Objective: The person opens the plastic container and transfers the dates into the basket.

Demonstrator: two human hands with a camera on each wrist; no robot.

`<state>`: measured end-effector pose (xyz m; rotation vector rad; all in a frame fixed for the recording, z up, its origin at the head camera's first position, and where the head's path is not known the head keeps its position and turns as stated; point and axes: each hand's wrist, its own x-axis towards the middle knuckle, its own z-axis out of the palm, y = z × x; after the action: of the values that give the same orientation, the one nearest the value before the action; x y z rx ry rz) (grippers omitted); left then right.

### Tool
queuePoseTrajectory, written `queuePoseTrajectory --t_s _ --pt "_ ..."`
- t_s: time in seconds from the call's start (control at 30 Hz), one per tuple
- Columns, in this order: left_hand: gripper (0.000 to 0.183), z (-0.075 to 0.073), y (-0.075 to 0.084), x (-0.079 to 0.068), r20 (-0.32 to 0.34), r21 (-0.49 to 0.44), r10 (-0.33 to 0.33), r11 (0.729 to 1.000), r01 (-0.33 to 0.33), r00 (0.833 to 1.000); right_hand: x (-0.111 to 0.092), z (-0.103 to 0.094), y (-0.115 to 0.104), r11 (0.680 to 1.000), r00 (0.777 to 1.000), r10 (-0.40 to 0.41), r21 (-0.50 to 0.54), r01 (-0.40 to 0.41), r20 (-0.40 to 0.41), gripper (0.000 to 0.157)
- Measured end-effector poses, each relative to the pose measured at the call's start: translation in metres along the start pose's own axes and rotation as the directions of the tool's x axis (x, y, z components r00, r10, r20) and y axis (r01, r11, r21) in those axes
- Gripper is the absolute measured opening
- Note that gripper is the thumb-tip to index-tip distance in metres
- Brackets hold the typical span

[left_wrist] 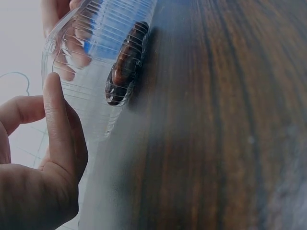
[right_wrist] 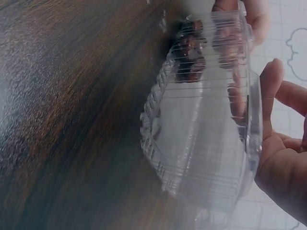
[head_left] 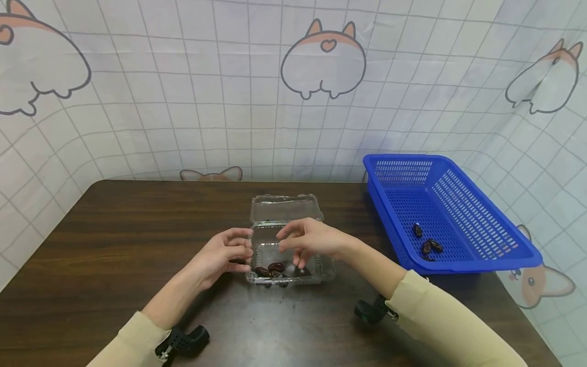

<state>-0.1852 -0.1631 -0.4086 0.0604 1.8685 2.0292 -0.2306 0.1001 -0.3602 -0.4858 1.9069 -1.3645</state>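
A clear plastic clamshell box (head_left: 289,279) sits on the table with its lid (head_left: 286,209) folded back. Several dark brown dates (head_left: 276,266) lie at its near left; they also show through the wall in the left wrist view as dark dates (left_wrist: 127,64) and in the right wrist view (right_wrist: 189,62). My left hand (head_left: 229,252) touches the box's left side, fingers spread along the rim. Over the box, my right hand (head_left: 314,239) dips its lower fingers inside, thumb and forefinger apart. Nothing shows held in it, though the lower fingertips are partly hidden.
At the right, a blue plastic basket (head_left: 481,204) stands at the table's edge with several dates (head_left: 426,247) on its floor. Dark wood-grain table (head_left: 137,229) surrounds the box. A patterned white curtain (head_left: 257,127) hangs behind the table.
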Motion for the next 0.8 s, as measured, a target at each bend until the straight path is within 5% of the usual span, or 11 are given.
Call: queuePoseTrajectory --t_s 0.37,0.8 --pt "0.059 0.001 -0.001 0.002 0.005 -0.008 -0.001 1.0 0.001 1.0 0.01 0.008 0.003 0.996 0.997 0.071 -0.051 -0.071 -0.009 0.04" --pt "0.058 -0.001 -0.001 0.001 -0.005 -0.011 0.0 1.0 -0.001 1.0 0.018 0.024 0.006 0.97 0.998 0.056 -0.233 -0.063 -0.039 0.025"
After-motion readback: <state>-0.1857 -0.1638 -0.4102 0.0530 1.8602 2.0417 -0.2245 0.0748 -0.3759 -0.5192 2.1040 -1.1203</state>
